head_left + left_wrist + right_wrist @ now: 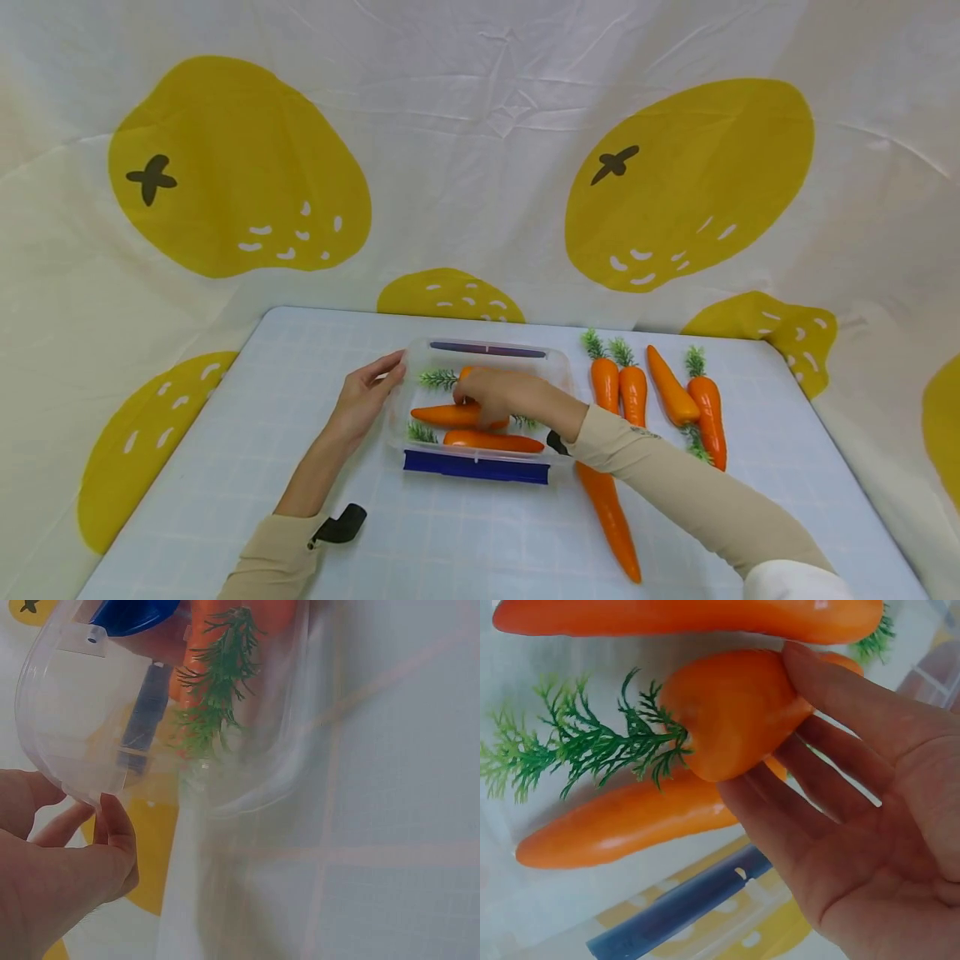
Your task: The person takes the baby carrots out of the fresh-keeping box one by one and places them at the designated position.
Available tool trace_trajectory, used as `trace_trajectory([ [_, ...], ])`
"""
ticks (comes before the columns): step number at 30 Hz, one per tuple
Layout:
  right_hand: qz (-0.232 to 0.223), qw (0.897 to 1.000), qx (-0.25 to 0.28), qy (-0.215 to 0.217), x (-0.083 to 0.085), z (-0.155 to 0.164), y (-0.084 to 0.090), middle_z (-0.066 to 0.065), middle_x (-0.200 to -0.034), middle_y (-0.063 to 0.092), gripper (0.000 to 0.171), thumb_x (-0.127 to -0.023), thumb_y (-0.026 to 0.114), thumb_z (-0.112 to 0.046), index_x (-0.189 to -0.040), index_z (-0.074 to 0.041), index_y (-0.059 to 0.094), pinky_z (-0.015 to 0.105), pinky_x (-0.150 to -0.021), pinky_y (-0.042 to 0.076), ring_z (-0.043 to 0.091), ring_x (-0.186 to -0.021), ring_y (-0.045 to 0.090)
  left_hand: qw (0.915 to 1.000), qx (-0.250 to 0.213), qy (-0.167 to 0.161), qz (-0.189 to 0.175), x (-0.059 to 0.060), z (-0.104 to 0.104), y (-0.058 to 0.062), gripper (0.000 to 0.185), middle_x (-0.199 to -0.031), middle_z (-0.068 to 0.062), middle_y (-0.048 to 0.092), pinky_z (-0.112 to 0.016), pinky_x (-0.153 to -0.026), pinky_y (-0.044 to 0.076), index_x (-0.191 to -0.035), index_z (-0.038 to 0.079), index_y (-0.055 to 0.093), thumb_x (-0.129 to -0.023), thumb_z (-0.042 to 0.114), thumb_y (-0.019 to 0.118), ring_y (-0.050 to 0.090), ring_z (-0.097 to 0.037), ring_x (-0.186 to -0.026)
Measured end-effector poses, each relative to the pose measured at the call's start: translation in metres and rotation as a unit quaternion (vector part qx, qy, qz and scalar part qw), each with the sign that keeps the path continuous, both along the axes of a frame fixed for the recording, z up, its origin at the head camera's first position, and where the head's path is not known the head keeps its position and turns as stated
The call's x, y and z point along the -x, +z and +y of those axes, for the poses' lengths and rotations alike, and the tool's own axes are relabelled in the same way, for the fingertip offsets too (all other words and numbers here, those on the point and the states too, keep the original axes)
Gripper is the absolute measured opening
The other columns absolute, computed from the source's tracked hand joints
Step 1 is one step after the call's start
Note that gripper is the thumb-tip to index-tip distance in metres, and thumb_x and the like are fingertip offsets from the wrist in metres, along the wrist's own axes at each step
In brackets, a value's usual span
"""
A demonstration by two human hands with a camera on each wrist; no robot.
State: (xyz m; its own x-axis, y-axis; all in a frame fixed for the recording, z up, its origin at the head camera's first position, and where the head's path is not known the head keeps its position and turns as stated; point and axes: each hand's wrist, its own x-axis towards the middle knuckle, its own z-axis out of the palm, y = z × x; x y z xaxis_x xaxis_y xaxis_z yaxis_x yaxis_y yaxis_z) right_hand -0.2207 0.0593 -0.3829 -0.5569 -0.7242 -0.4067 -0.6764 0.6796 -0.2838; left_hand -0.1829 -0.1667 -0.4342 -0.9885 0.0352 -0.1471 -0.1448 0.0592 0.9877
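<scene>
In the head view a clear plastic box (392,435) with blue latches stands open, several carrots lying in it. My left hand (365,398) is at its back left corner; the left wrist view shows thumb and fingertips meeting at the rim (56,769). My right hand (517,393) reaches inside and grips the middle carrot (731,712) by its thick end, thumb on one side and fingers on the other. Its green leaves point right in the head view. A carrot (495,442) lies along the near wall, and another (622,825) lies on the far side.
Right of the box lie more carrots: two side by side (604,382), a tilted one (671,387) and one with upright leaves (708,417). A long carrot (611,521) points toward the table's front, under my right sleeve (675,483). A fruit-print cloth (465,167) hangs behind.
</scene>
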Motion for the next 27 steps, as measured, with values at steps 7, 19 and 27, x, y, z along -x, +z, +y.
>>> trace_trajectory([
  [7,0.028,0.999,0.027,0.006,-0.003,0.010,0.012,-0.002,-0.092,0.062,0.023,-0.079,0.075,-0.015,-0.100,-0.014,0.068,0.024,-0.072,0.046,0.014,-0.078,0.051,0.9996,0.021,0.008,0.014,0.006,-0.002,-0.012,0.048,-0.138,-0.002,0.050,-0.023,-0.092,0.044,-0.136,0.017,0.054,-0.093,0.037,0.060,0.052,-0.019,-0.113],
  [19,0.037,0.996,0.078,-0.030,-0.005,0.032,0.037,-0.003,-0.098,0.065,0.036,-0.079,0.077,-0.022,-0.112,-0.012,0.067,0.023,-0.073,0.048,0.012,-0.082,0.055,0.9997,0.019,0.012,0.005,0.006,-0.003,-0.013,0.050,-0.138,0.002,0.050,-0.030,-0.098,0.043,-0.136,0.018,0.054,-0.091,0.039,0.062,0.050,-0.022,-0.117],
  [27,0.051,0.990,0.120,-0.044,-0.007,0.047,0.045,0.000,-0.096,0.066,0.036,-0.078,0.078,-0.023,-0.110,-0.009,0.068,0.026,-0.073,0.050,0.014,-0.084,0.059,0.9998,0.018,0.008,0.009,0.004,-0.003,-0.015,0.051,-0.137,0.000,0.051,-0.036,-0.099,0.041,-0.136,0.019,0.054,-0.090,0.041,0.062,0.050,-0.024,-0.119],
])
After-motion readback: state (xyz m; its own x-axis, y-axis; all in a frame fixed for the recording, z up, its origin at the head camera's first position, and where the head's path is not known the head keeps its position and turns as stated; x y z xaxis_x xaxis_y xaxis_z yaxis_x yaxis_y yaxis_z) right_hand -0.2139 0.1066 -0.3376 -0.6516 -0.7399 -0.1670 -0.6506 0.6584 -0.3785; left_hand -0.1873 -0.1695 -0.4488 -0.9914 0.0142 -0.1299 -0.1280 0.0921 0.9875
